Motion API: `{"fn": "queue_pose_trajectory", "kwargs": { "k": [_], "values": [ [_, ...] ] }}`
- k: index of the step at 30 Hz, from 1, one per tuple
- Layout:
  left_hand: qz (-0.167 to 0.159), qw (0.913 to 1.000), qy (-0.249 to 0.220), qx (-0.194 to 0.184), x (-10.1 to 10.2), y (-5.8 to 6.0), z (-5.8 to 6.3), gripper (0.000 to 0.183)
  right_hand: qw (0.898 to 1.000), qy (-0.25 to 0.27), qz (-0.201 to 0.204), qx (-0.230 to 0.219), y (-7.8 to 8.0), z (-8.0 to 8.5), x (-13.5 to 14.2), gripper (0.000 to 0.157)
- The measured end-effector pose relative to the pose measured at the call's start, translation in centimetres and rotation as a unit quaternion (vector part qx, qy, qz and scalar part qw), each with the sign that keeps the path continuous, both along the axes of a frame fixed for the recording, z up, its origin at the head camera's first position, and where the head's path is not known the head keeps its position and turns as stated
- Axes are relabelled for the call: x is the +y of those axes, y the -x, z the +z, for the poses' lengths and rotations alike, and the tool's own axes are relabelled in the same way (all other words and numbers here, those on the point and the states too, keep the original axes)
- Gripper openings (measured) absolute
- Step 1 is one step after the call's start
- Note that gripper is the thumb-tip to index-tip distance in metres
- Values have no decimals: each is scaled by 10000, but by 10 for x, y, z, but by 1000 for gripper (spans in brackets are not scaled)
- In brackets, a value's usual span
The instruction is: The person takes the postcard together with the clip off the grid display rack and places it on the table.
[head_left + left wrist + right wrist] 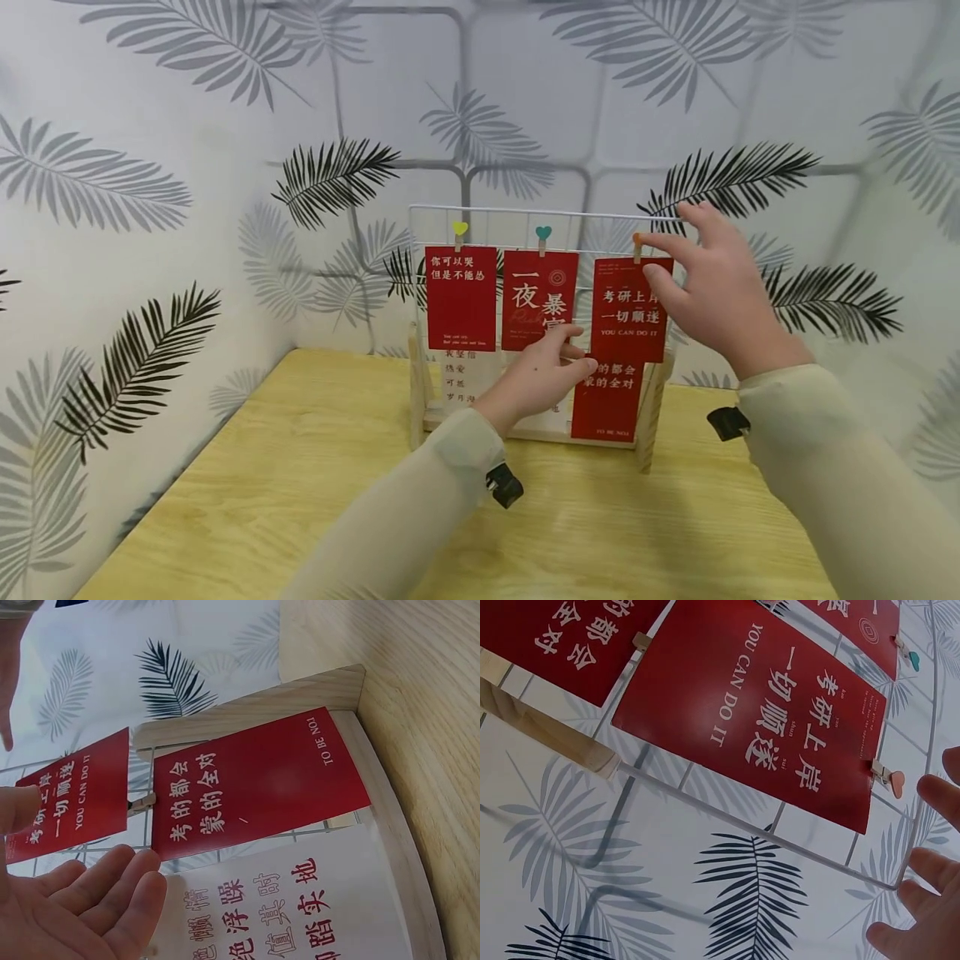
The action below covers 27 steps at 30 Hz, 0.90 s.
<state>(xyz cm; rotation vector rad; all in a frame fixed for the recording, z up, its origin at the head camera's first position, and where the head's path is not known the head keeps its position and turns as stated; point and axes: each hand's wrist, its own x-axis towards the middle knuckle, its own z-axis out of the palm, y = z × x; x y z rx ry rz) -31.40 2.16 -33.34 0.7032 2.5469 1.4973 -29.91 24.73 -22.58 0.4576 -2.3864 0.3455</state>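
Observation:
My right hand [720, 283] is at the upper right of a white wire grid rack [510, 210], its fingers spread beside a small wooden clip with an orange heart [898, 784]. This clip holds a red card [705, 690] on the grid; the right wrist view shows a gap between fingertips and clip. My left hand [536, 375], fingers loosely bent and holding nothing, is in front of the rack's middle, between the upper right card and the lower red card [262, 780]. That lower card hangs from a wooden clip [141, 804], its bottom by the wooden base.
Two more red cards, left [461, 308] and middle [528, 287], hang from clips with a yellow heart [460, 227] and a teal heart [543, 233]. White lettered cards [300, 900] are below them. The rack stands on a wood-grain table [300, 467] before a leaf-patterned backdrop [150, 250].

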Motion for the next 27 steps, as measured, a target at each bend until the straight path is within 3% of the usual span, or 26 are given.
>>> {"fn": "queue_pose_trajectory", "kwargs": {
  "k": [10, 19, 27],
  "values": [
    [151, 9994, -60, -294, 11, 6, -3, 63, 9992, -379, -39, 140, 10, 6, -4, 37],
    [337, 9988, 159, 331, 25, 10, -2, 53, 9955, -843, -416, -91, 18, 15, -4, 45],
    [542, 9966, -84, 621, 31, 10, 0, 47, 9943, -905, -532, -170, 24, 18, -7, 40]
  ]
}}
